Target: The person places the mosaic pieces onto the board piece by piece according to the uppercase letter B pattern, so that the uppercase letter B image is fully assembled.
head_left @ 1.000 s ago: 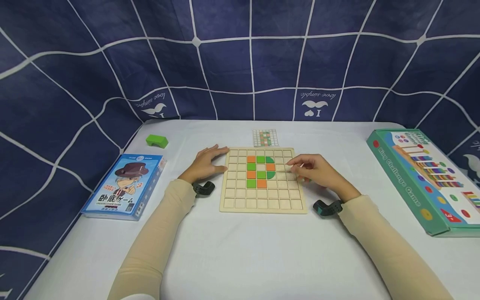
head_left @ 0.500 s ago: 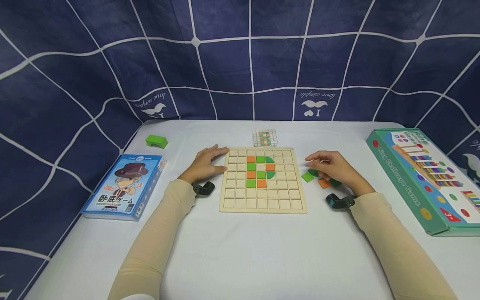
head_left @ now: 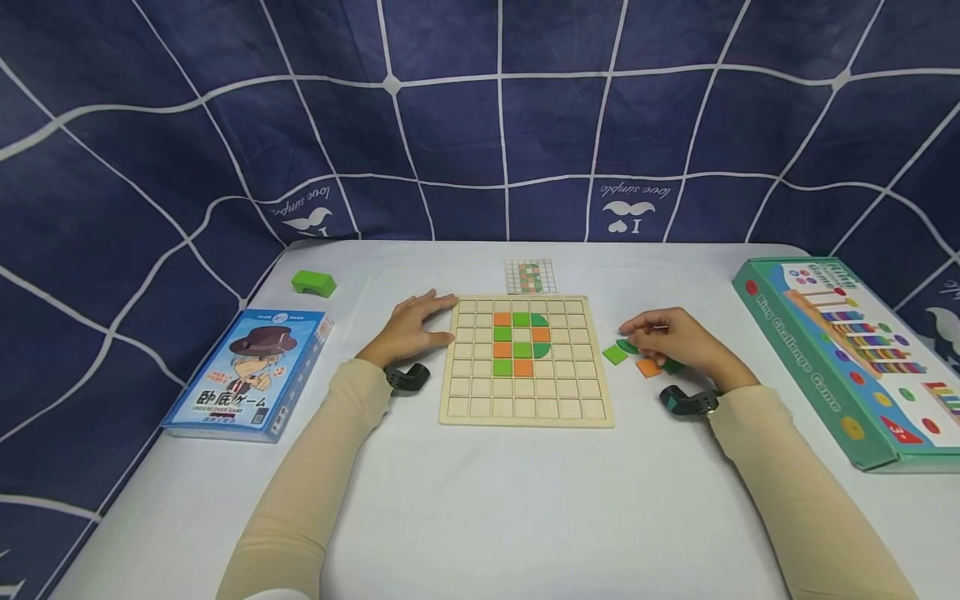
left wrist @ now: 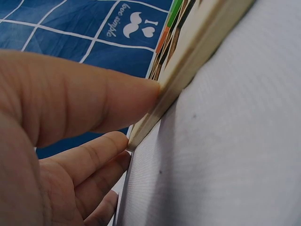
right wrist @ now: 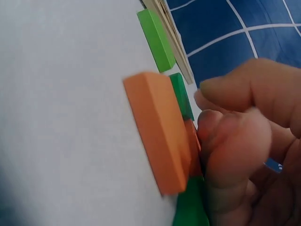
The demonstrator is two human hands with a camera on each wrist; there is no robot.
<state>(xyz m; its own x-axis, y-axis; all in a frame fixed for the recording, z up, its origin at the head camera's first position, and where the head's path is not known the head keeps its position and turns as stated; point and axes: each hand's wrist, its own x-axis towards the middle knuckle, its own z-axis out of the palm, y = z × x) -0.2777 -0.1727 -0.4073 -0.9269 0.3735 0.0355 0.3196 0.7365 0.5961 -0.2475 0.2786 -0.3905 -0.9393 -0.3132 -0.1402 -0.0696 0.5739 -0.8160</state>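
Note:
A wooden grid board (head_left: 480,408) lies on the white table, with orange, light green and dark green tiles in its upper middle cells. My left hand (head_left: 408,329) rests at the board's left side, thumb and fingertips touching its edge (left wrist: 186,70). To the right of the board is my right hand (head_left: 671,337), low over several loose tiles, its fingers loosely curled. Among these are a light green tile (head_left: 615,354), an orange tile (head_left: 648,367) and a curved dark green tile (head_left: 626,345). The right wrist view shows another orange tile (right wrist: 193,146) by the fingertips, with nothing visible held.
Behind the board lies a small pattern card (head_left: 530,276). A blue game box (head_left: 247,371) and a green arch block (head_left: 313,282) sit at the left. The green Ring Challenge Game box (head_left: 862,367) stands at the right. A dark blue curtain (head_left: 465,125) hangs behind the table.
My right hand has moved right, from the board's right edge to the loose tiles, uncovering some of them. The left hand and the tiles on the board stay put.

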